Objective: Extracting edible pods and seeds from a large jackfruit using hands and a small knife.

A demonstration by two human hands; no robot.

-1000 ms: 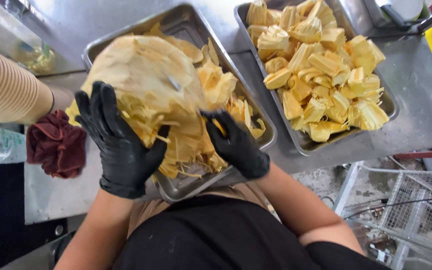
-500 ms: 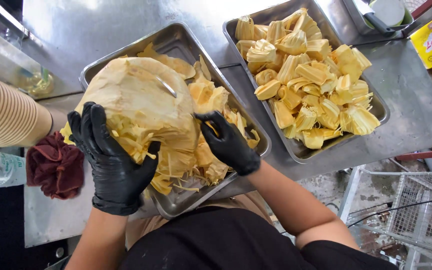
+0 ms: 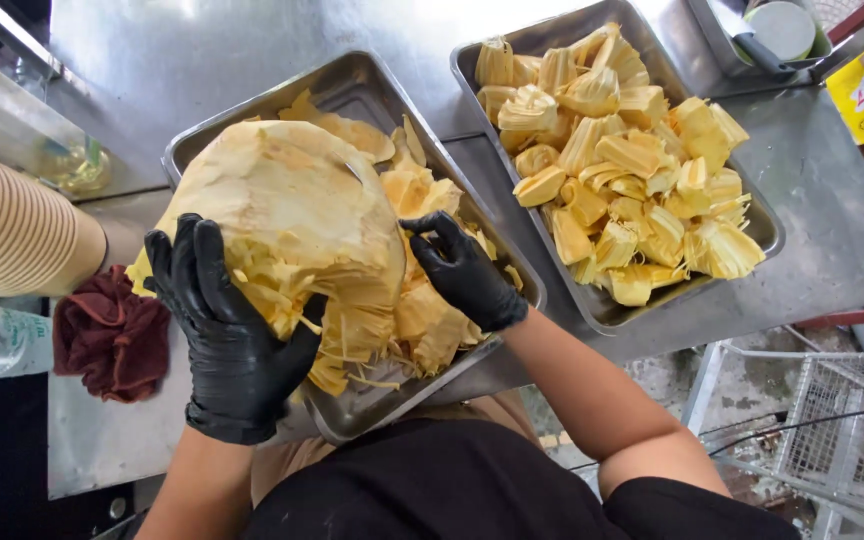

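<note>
Two metal trays sit on the steel table: the near tray under the hands, and the far tray at two o'clock, heaped with yellow fruit pods, too many to count. One big chunk of fruit is held over the near tray. The left hand, black-gloved, wraps its lower side with fingers spread wide. The right hand, also gloved, curls its fingers into the fibres at the chunk's three o'clock edge. One dark red cloth lies at nine o'clock, just below one stack of paper cups.
</note>
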